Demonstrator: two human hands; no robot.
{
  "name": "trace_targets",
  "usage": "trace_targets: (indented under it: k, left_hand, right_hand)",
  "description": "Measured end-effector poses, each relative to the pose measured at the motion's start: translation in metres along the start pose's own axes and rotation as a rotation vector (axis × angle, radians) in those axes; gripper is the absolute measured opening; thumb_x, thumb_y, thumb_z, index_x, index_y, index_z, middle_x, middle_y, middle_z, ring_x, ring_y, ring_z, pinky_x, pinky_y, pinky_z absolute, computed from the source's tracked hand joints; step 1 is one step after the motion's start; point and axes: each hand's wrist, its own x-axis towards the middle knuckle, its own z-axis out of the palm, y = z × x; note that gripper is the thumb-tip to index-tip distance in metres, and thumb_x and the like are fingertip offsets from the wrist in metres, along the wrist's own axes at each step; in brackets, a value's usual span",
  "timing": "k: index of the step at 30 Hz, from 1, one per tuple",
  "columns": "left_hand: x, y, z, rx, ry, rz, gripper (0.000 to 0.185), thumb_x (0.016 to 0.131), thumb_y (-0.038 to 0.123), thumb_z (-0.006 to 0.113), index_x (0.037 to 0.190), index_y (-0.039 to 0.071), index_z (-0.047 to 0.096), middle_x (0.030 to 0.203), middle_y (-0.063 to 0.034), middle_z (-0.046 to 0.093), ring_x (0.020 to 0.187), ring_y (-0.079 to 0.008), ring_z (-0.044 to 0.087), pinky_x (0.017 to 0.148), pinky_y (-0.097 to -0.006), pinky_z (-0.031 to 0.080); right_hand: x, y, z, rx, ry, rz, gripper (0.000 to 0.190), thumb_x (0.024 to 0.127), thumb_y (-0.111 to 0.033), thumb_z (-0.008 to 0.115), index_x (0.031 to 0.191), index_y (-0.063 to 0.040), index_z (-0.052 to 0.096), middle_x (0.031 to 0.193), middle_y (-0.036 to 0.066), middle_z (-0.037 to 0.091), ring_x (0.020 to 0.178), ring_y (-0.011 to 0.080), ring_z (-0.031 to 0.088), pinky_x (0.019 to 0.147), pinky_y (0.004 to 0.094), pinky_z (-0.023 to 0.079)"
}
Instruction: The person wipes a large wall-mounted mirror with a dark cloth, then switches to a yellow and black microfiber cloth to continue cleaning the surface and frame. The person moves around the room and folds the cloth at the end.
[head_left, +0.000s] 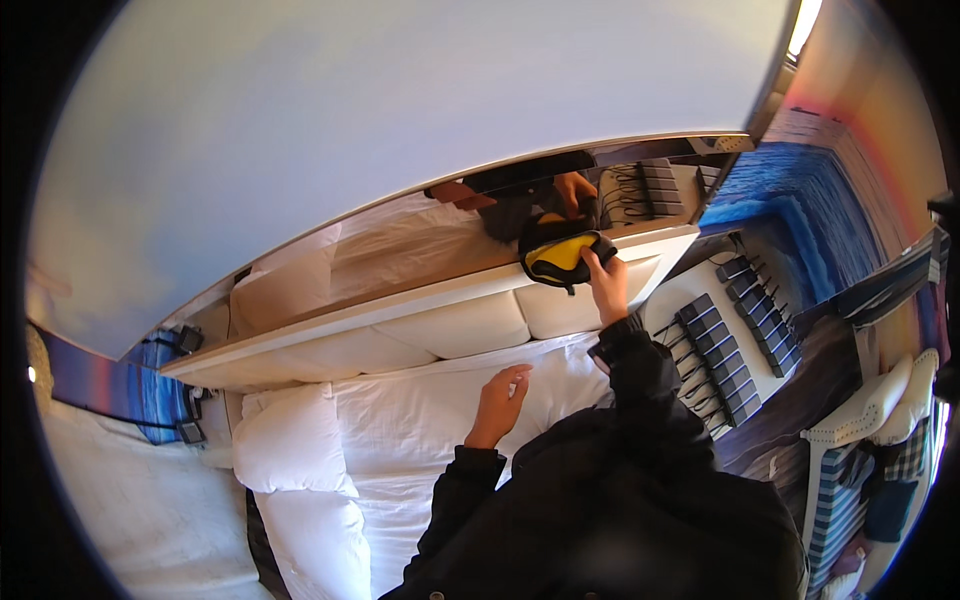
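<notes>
My right hand (606, 285) grips the edge of a black pouch or bag with a yellow lining (559, 255), held against the headboard ledge (450, 298) in front of a mirror strip. The pouch's opening shows yellow inside; its exact kind is unclear. Lower and to the left, my left hand (499, 401) hovers over the white bedding (420, 420) with its fingers slightly curled and nothing in it. Both arms wear black sleeves. The mirror (405, 247) reflects a hand, the pouch and part of the bed.
Rows of dark boxy devices with cables (720, 360) lie on a white surface at the right. A white pillow (289, 442) rests at the bed's left. The padded headboard (457, 330) spans the bed. A striped sofa (832, 495) stands at the far right.
</notes>
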Motion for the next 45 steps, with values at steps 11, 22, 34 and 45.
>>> trace_targets:
  k: [11, 22, 34, 45]
  left_hand:
    - [0.009, 0.079, 0.101, -0.004, -0.081, -0.030, 0.026, 0.099, 0.017, 0.059, 0.121, 0.006, 0.067, 0.118, -0.0102, 0.070, 0.097, -0.0219, 0.067, 0.083, -0.0348, 0.053]
    - [0.002, 0.109, 0.129, 0.065, -0.099, -0.109, 0.027, 0.099, 0.016, 0.059, 0.123, 0.005, 0.066, 0.119, -0.0093, 0.069, 0.097, -0.0206, 0.066, 0.084, -0.0340, 0.053]
    - [0.007, 0.091, 0.081, 0.072, -0.179, -0.056, 0.027, 0.099, 0.018, 0.059, 0.122, 0.007, 0.066, 0.117, -0.0098, 0.070, 0.099, -0.0223, 0.067, 0.085, -0.0355, 0.053]
    - [-0.026, 0.018, -0.028, 0.075, -0.106, -0.105, 0.027, 0.099, 0.018, 0.058, 0.123, 0.008, 0.066, 0.117, -0.0102, 0.070, 0.100, -0.0228, 0.067, 0.086, -0.0357, 0.053]
  right_hand:
    - [0.086, -0.009, -0.162, -0.171, 0.258, 0.007, 0.027, 0.094, -0.027, 0.072, 0.092, 0.000, 0.070, 0.080, -0.004, 0.064, 0.074, 0.0050, 0.055, 0.063, 0.0243, 0.043]
    - [0.103, -0.031, -0.168, 0.122, 0.109, -0.059, 0.028, 0.092, -0.021, 0.074, 0.100, 0.006, 0.069, 0.082, 0.000, 0.067, 0.075, 0.0062, 0.055, 0.067, 0.0261, 0.047]
    - [0.081, -0.004, -0.139, 0.191, 0.139, 0.006, 0.029, 0.097, -0.023, 0.069, 0.107, 0.004, 0.066, 0.085, 0.001, 0.067, 0.077, 0.0060, 0.057, 0.065, 0.0248, 0.047]
    - [0.029, 0.003, 0.030, 0.071, -0.169, 0.010, 0.031, 0.091, -0.025, 0.073, 0.080, 0.002, 0.064, 0.064, -0.005, 0.053, 0.065, 0.0044, 0.044, 0.057, 0.0287, 0.039]
